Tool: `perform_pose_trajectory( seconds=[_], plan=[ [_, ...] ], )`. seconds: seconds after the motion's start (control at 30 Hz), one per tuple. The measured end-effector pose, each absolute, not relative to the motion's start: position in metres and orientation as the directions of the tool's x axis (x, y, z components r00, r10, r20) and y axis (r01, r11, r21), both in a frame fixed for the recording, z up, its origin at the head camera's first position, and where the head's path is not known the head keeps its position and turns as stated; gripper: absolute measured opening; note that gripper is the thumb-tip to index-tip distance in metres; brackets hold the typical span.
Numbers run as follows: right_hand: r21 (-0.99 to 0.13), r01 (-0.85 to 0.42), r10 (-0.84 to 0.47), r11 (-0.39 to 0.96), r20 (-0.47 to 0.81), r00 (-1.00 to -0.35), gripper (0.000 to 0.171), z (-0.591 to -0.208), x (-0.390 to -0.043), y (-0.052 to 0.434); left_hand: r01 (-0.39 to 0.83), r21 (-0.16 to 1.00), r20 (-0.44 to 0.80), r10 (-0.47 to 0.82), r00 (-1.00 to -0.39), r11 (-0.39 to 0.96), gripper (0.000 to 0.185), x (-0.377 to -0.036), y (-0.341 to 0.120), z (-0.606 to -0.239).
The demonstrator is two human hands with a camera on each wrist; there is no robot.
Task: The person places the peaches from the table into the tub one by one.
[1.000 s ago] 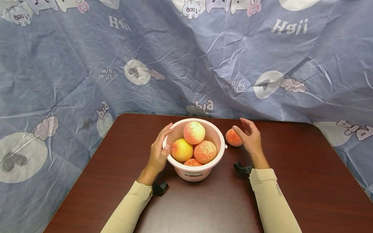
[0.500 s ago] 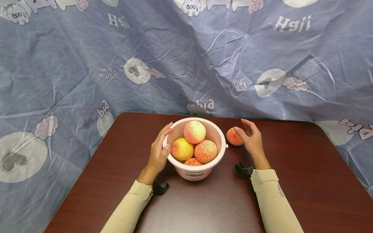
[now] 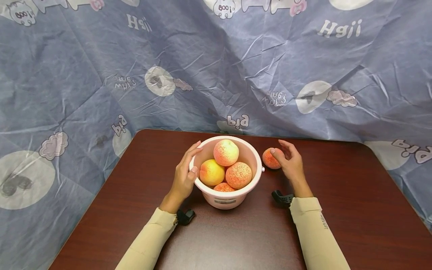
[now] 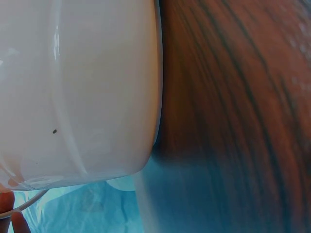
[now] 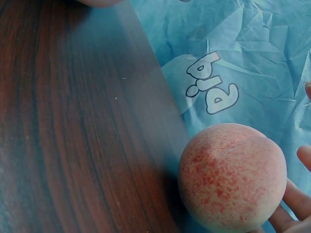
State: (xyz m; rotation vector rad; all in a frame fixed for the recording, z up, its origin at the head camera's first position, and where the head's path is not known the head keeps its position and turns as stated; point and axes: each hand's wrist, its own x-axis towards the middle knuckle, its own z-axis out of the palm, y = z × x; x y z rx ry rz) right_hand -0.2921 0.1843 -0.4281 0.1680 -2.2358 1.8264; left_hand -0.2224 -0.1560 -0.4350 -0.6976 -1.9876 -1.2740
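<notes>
In the head view a pink bucket [image 3: 224, 202] stands upright on the table, holding several peaches [image 3: 238, 175], one of them yellow. My left hand [image 3: 183, 180] grips its left side at the rim, thumb nearer me and fingers further back. In the left wrist view the bucket's smooth wall [image 4: 97, 87] fills the left half, with fingertips [image 4: 18, 223] at the lower left. To the right, a single red-speckled peach [image 3: 271, 159] rests on the table. My right hand [image 3: 293, 163] is beside it, thumb overlapping it in view and other fingers loosely bent; the right wrist view shows fingers partly behind the peach [image 5: 233, 177].
The dark brown wooden table [image 3: 233, 236] reaches back to a blue printed curtain [image 3: 202, 75], which hangs behind and on the left. Each wrist wears a black strap mount, and a small white knob [image 3: 262, 169] sticks out from the bucket's right side.
The head view has shifted slightly. My right thumb has come a little further over the lone peach. The left hand and the bucket keep their places.
</notes>
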Motion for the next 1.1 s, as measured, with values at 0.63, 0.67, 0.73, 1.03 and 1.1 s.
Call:
perform_pose_trajectory(
  seconds=[0.63,0.67,0.73,1.03,1.1],
  plan=[
    [-0.934,-0.196,0.082,0.298,0.23,-0.97,0.057,-0.46,-0.309,0.19,0.732,0.571,0.766,0.08,-0.638,0.372,0.068,-0.221,-0.155,-0.435],
    [-0.936,-0.191,0.081,0.294,0.223,-0.971,0.057,-0.461,-0.309,0.19,0.732,0.572,0.766,0.079,-0.638,0.37,0.067,-0.22,-0.155,-0.436],
    [-0.943,-0.181,0.081,0.28,0.211,-0.974,0.056,-0.463,-0.31,0.189,0.731,0.574,0.764,0.081,-0.64,0.368,0.065,-0.22,-0.155,-0.436],
    [-0.957,-0.153,0.067,0.246,0.174,-0.982,0.059,-0.457,-0.307,0.187,0.728,0.574,0.762,0.081,-0.643,0.375,0.065,-0.22,-0.154,-0.434],
    [-0.958,-0.157,0.065,0.24,0.177,-0.982,0.06,-0.457,-0.307,0.188,0.724,0.577,0.759,0.08,-0.646,0.378,0.064,-0.22,-0.154,-0.434]
  ],
)
